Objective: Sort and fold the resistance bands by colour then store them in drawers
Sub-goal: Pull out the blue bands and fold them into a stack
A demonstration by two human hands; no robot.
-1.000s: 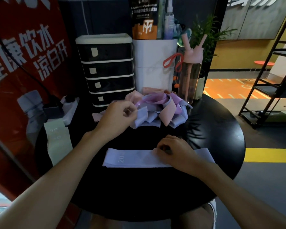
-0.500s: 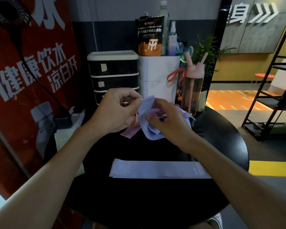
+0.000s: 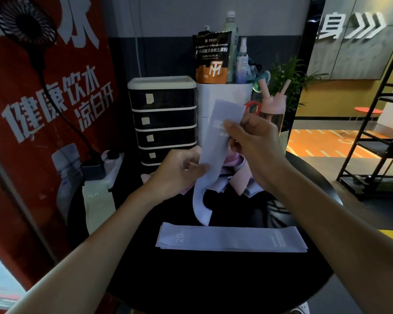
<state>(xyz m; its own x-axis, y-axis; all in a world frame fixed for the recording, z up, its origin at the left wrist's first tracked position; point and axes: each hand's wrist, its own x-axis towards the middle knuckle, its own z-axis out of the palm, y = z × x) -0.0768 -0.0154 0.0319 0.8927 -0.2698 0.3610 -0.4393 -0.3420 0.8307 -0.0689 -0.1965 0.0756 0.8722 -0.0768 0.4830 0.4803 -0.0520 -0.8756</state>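
- Half a second ago both hands held a crumpled lavender band low over the pile. Now that held band is drawn out long and lifted, and its upper end reaches in front of the white bin.
- The round black counter carries everything, with the bands lying in its middle and at its left edge.
- A black drawer unit with white trim stands at the back of the counter, just left of the bin. Its drawers are all closed, and each front has a small pale label.
- A flat lavender band lies crosswise near the front of the counter. It is smoothed out, with "20" printed at its left end and small white text at its right end.
- The held band is the same lavender colour, with white print near the top. It runs steeply up to the right, and its twisted lower tail hangs just above the flat band.
- A loose pile of pink and lavender bands sits behind the hands, in front of the drawers.
- A pale green band marked "20" lies at the counter's left edge.
- The right hand grips the held band high up, with its fingers clamped on the printed part.
- The left hand pinches the band's lower edge between thumb and fingers.
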